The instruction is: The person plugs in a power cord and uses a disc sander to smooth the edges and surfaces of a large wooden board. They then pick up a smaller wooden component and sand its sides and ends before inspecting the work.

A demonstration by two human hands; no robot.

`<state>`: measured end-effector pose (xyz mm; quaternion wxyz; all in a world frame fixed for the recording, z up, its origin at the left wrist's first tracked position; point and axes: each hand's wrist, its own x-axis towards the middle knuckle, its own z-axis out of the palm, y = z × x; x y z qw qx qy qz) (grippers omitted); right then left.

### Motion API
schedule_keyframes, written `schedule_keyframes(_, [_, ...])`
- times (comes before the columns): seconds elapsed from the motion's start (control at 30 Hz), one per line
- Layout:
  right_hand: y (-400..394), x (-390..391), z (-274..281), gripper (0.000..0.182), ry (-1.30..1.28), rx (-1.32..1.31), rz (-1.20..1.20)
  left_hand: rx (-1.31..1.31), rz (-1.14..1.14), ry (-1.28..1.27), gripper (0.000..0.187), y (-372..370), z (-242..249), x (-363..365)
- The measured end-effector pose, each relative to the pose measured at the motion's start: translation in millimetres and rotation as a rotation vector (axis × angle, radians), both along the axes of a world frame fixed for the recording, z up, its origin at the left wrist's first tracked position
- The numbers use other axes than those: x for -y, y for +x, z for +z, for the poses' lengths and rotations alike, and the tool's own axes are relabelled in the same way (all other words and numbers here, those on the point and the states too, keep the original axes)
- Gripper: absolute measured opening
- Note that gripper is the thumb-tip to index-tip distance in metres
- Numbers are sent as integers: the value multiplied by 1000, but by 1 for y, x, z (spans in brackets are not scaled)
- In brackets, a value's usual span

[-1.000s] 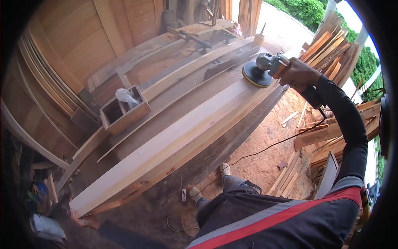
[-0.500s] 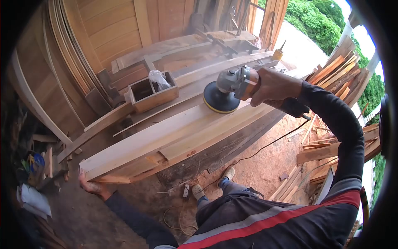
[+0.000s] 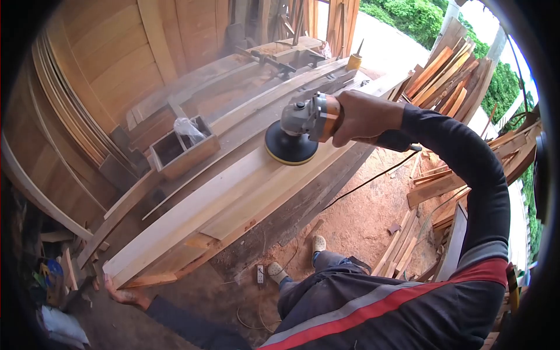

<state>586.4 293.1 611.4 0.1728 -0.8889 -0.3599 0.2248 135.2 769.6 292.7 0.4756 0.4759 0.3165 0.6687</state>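
Note:
My right hand [image 3: 368, 116] is wrapped round the body of an orange and grey power sander [image 3: 309, 119]. The sander's round black pad [image 3: 290, 146] lies on the upper face of a long pale wooden board [image 3: 192, 219]. At the board's near left end, my left hand [image 3: 125, 294] holds the corner, with its fingers against the end edge. A dark cable runs from the back of the sander down toward the floor.
An open wooden box [image 3: 185, 153] with a clear plastic bag stands behind the board. A yellow glue bottle [image 3: 354, 60] and clamps are farther back. Wood scraps [image 3: 446, 76] are piled at right. A power strip [image 3: 260, 274] lies on the dusty floor.
The view has shifted, so most things appear farther left. The sander, still in my right hand, sits at a similar part of the board. My left hand stays at the board's end.

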Motion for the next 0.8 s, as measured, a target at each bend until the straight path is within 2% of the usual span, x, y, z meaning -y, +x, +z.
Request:
schedule_keyframes(0.07, [24,38,1,35,5,22,-78,76,-68,-67,53,-1,11,1])
schedule_keyframes(0.1, [46,61,-9,35,24,44,-84,132,-103,-183,56,-6,11,-4])
schedule_keyframes(0.2, [85,107,-7,35,-7,30,-214,57,-132,-160,59,-13,20,-4])
schedule_keyframes(0.27, [114,137,-11,34,25,28,-252,-47,-67,-206,61,-1,53,21])
schedule_keyframes(0.37, [154,175,-9,34,5,65,-271,-545,-168,161,66,-25,82,12])
schedule_keyframes(0.43, [183,198,-12,35,9,18,-294,-492,-57,-74,62,9,124,38])
schedule_keyframes(0.5, [196,212,-4,36,-12,24,-289,-796,85,122,60,34,143,51])
schedule_keyframes(0.53, [205,219,-3,37,-21,26,-284,-1123,161,440,60,44,146,50])
schedule_keyframes(0.6, [232,238,-6,36,-22,20,-228,-1078,-30,588,57,151,168,128])
schedule_keyframes(0.67, [245,250,0,35,-29,57,-170,-1296,-50,707,57,267,200,242])
schedule_keyframes(0.77, [282,275,1,33,-55,56,-160,-1348,-274,826,59,374,201,338])
schedule_keyframes(0.8, [303,288,-10,34,65,33,-141,-1357,-317,877,58,396,196,357])
